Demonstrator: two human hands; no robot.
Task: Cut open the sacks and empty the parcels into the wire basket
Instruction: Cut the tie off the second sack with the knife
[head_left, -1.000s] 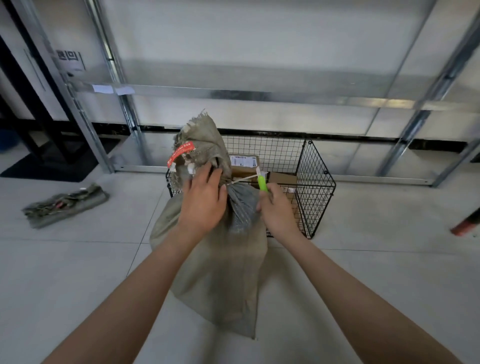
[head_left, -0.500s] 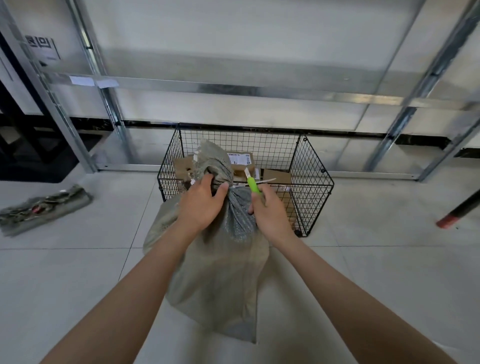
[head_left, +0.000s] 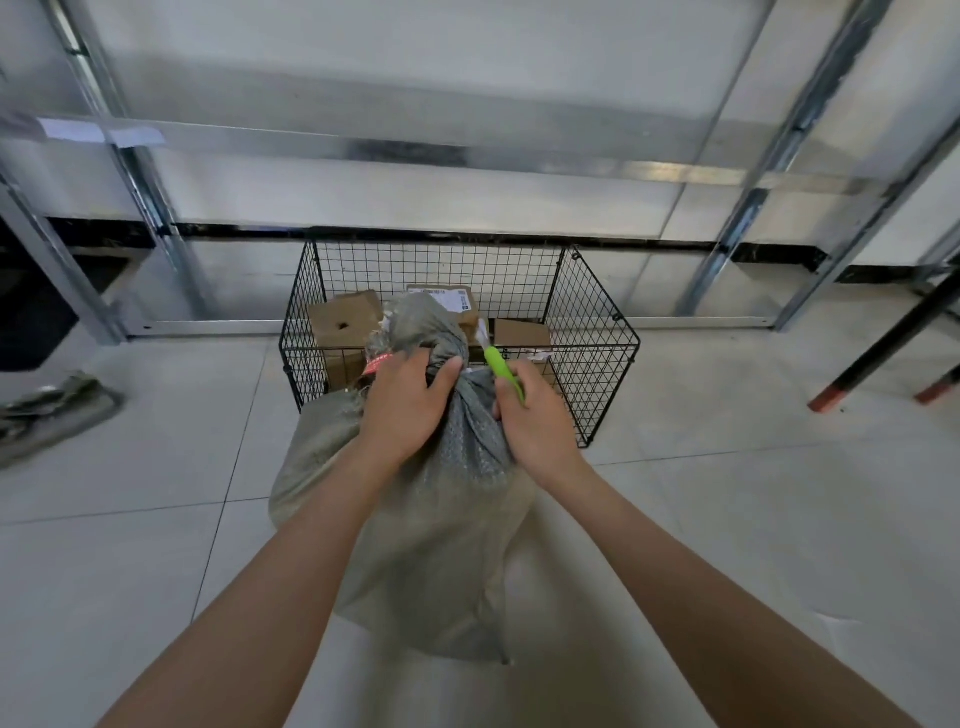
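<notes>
A grey-green woven sack (head_left: 436, 545) stands on the tiled floor in front of the black wire basket (head_left: 597, 332). My left hand (head_left: 408, 405) grips the sack's bunched neck, where a red tag (head_left: 377, 362) sticks out. My right hand (head_left: 537, 421) holds a green-handled cutter (head_left: 500, 366) against the right side of the neck. The sack's floppy top leans back over the basket rim. Several brown cardboard parcels (head_left: 345, 319) lie inside the basket.
A flattened grey sack (head_left: 49, 410) lies on the floor at far left. Metal shelving uprights (head_left: 753, 208) stand behind the basket. Dark legs with red feet (head_left: 831, 397) slant in at the right.
The sack's top has flopped down and back toward the basket while my left hand shifted its grip on the neck. The cutter stays at the neck's right side. My view has tilted down.
</notes>
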